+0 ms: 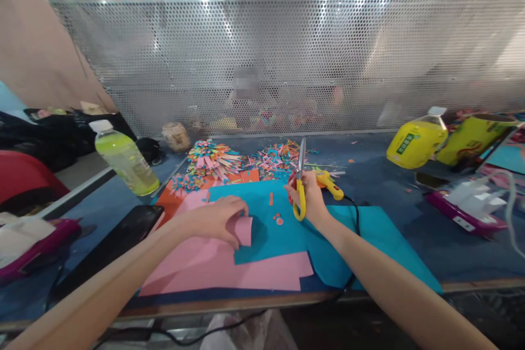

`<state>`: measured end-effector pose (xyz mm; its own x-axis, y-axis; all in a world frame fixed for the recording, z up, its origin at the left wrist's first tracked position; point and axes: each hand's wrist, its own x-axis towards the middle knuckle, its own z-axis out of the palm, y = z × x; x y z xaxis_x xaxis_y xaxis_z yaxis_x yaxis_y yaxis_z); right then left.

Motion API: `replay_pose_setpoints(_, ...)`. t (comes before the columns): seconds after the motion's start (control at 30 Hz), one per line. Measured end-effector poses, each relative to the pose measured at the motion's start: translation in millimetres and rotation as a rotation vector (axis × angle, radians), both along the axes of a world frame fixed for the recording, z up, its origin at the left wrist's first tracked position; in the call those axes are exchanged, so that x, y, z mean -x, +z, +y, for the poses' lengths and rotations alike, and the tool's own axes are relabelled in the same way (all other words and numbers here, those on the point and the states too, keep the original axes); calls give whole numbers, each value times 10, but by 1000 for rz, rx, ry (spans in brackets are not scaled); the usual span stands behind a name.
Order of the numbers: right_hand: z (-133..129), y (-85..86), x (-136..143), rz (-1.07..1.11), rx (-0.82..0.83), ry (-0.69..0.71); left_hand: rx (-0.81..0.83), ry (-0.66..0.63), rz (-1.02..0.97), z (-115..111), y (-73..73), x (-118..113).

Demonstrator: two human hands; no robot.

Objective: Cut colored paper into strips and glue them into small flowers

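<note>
In my left hand (225,220) is a small pink paper piece (245,231), pinched and slightly curled over the blue sheet. My right hand (310,194) grips a pair of scissors (302,167) with red and yellow handles, blades pointing away from me and seemingly together. Beneath both hands lies blue paper (262,243), with large pink paper (213,279) under it to the left. Tiny orange and pink scraps (279,220) and an orange strip (271,199) rest on the blue. Just beyond my right hand is a yellow glue gun (331,186), partly hidden.
Paper strip bundles (215,159) and loose clippings (276,158) lie at the back. A green drink bottle (125,158) and black phone-like slab (109,246) are left. Yellow bottle (417,141) and purple power strip (465,216) stand right. A perforated metal screen (287,54) closes off the back.
</note>
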<state>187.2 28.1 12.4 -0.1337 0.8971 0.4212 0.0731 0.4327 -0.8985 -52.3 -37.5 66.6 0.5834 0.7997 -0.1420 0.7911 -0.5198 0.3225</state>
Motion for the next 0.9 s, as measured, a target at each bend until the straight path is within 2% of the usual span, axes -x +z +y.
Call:
replay_pose_setpoints(0.07,33,-25,29,25,14,-17,-47,54,-15,-16,-2,-6)
replay_pose_setpoints(0.17,37,-23,46,10,117,78,-117,206,-49,-70,6,-31)
replay_pose_setpoints(0.23,1,22,38,-43,136,150,-119,338,-77,-106,26,-55)
replay_pose_setpoints(0.3,-63,102,19,-130,92,154,-82,427,-157,-127,58,-79)
replay_pose_setpoints(0.47,-225,309,-56,-341,3,192,5,438,-516,-104,98,-110)
replay_pose_setpoints(0.6,-247,356,-97,-403,24,209,6,530,-666,-55,32,-116)
replay_pose_setpoints(0.77,-210,353,-118,-494,-11,148,-135,665,-624,-52,-81,-103)
replay_pose_setpoints(0.9,-182,339,-130,-570,-23,114,6,710,-717,-63,-229,-35)
